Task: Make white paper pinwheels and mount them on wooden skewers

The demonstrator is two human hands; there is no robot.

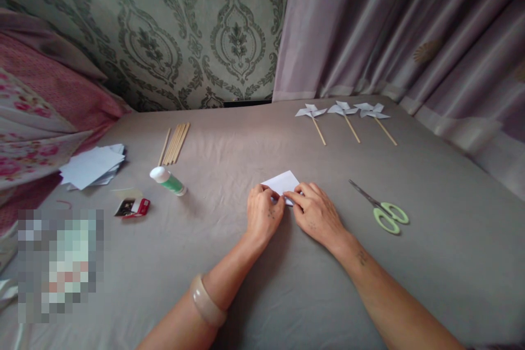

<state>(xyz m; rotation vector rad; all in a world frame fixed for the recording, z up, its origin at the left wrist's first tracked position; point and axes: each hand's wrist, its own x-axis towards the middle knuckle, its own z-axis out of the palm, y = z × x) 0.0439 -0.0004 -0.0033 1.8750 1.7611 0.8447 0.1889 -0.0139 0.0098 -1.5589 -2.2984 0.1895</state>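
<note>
A small white sheet of paper (283, 181) lies on the grey cloth in front of me, and its near edge is covered by my fingers. My left hand (264, 210) has its fingers curled on the paper's left side. Against the right side, my right hand (315, 208) presses with its index finger reaching toward the left fingertips. Whether the paper is folded under the fingers is hidden. To the right of my right hand lie scissors (383, 212) with green handles, their blades pointing away to the upper left.
Three paper pinwheels (343, 109) on sticks lie at the back right. At left are several wooden sticks (177, 143), a glue stick (168, 180), a small red box (133, 206) of dark bits and a stack of paper (93, 167). A curtain (361, 27) borders the right.
</note>
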